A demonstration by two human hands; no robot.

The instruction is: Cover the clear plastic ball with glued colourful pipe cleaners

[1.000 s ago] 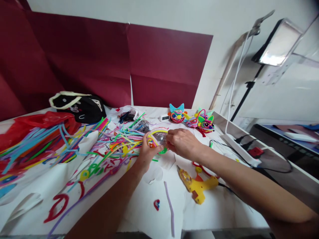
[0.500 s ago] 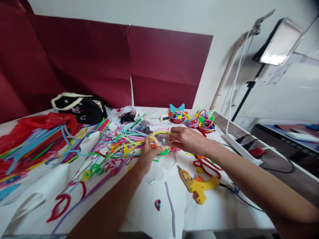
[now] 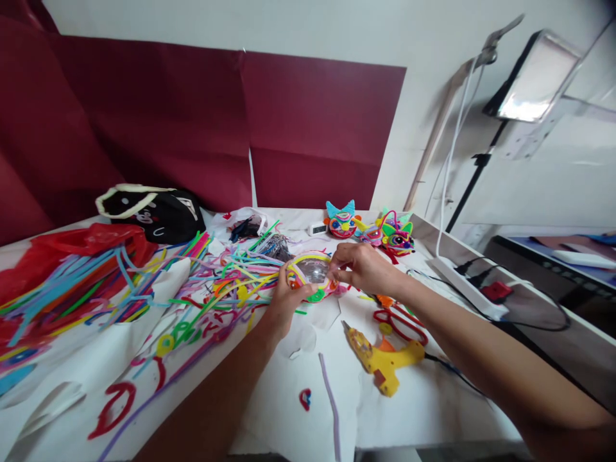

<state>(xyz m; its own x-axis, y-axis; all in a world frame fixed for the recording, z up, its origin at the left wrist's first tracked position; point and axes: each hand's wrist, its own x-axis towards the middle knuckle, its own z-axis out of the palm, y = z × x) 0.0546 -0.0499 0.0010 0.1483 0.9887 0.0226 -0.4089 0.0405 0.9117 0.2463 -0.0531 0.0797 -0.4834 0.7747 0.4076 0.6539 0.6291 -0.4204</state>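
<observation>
Head view: round piece (image 3: 312, 271) is clamped by left hand (image 3: 283, 301), seemingly adjusted by right hand (image 3: 362, 266), pinch unclear; steadiness is needed next.

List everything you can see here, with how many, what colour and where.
round craft: one, clear, bright-rimmed, centre
fuzzy sticks: many, mixed, mostly left
plastic bag: one, red, far left
pouch: one, black and cream, back left
craft figures: at least two, multicoloured, back right
display: one, white, back centre
glue gun: one, yellow, front right
small curl: one, red and blue, front centre
paper: several, white, left and centre
power strip: one, white, right
lamp: one, black, upper right
backdrop: count unclear, maroon, back
table: one, white, underneath
left hand: one, holding round craft's left side
right hand: one, fingers at its right edge
</observation>
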